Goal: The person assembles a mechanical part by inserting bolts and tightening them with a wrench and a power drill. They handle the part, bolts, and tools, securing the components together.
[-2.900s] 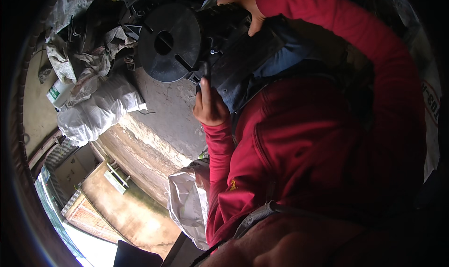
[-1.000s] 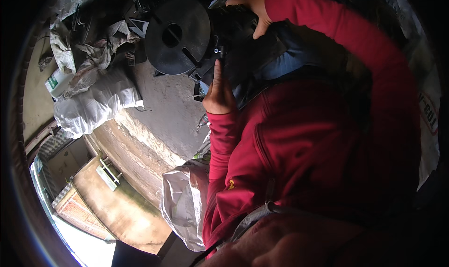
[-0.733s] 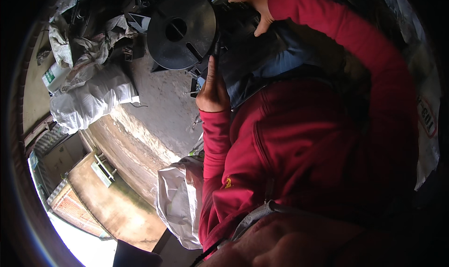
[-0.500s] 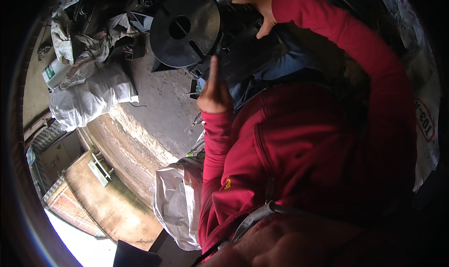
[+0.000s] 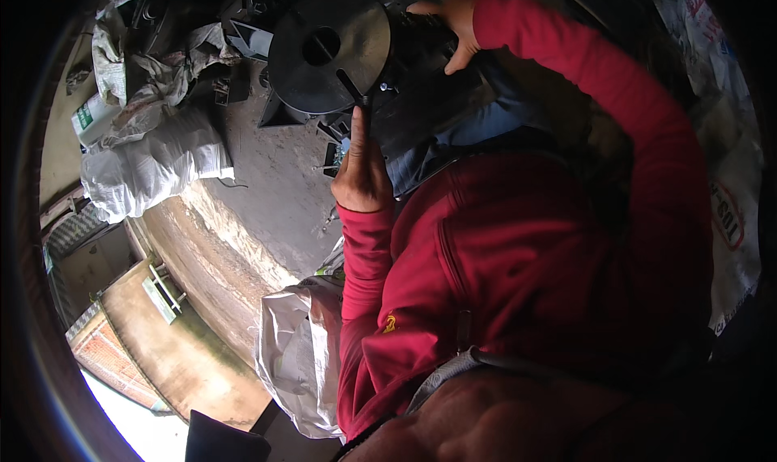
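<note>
A round dark disc with a central hole and a slot lies at the top middle. At its near edge, my left hand has the index finger stretched up along a slim dark bolt-like piece, ribbed at its tip near the slot; the other fingers are curled. My right hand is to the right of the disc, thumb and forefinger spread wide over dark metalwork. Shadow hides whether it touches that metal. A small shiny bolt head shows beside the disc.
White woven sacks and a white-green container are at the left on the grey floor. Another white sack stands by my left arm. Dark metal parts lie beyond. A printed sack is at the right.
My left hand has moved slightly left and down, and the ribbed dark piece now shows at its fingertip. The disc appears shifted a little right and its slot turned. My right hand barely differs.
</note>
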### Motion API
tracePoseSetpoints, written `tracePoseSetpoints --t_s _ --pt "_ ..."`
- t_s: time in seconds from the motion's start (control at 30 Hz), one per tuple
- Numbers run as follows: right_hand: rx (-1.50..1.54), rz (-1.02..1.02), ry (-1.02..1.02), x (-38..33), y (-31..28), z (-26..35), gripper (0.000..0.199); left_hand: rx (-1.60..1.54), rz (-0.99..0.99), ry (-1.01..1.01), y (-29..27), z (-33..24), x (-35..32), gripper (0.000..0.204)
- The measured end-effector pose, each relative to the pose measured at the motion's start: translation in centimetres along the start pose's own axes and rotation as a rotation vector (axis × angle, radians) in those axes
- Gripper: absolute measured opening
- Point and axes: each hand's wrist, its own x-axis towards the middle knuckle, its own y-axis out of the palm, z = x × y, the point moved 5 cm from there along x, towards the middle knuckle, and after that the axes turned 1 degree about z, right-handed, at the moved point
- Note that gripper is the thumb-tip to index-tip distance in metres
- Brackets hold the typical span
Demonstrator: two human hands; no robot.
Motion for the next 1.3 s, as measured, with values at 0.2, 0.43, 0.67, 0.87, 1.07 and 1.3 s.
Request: tracePoseSetpoints --t_s 0.2,0.43,0.67,0.87,1.07,1.3 --pt "-0.075 0.012 0.022 0.1 -0.7 1.4 0.118 0.073 0.053 -0.018 2.7 1.6 -0.6 0.056" --pt "0.055 -0.041 -0.014 0.3 0.2 0.1 0.116 0.189 0.084 -0.019 2.7 1.1 -0.2 0.056" --pt "0.115 -0.014 -0.044 0.2 0.1 -0.6 0.117 -0.147 -0.23 0.149 0.4 -0.6 0.8 0.053" --pt "0.152 0.048 0.042 0.0 -1.2 1.8 0.116 0.097 -0.05 0.02 0.8 1.6 -0.9 0.056" --pt "0.124 0.013 0.043 -0.2 -0.9 1.3 0.114 0.001 -0.113 0.133 -1.4 -1.8 0.2 0.057" --pt "0.141 0.038 0.022 0.9 0.0 0.0 0.116 0.124 0.062 -0.04 2.9 1.7 -1.1 0.057"
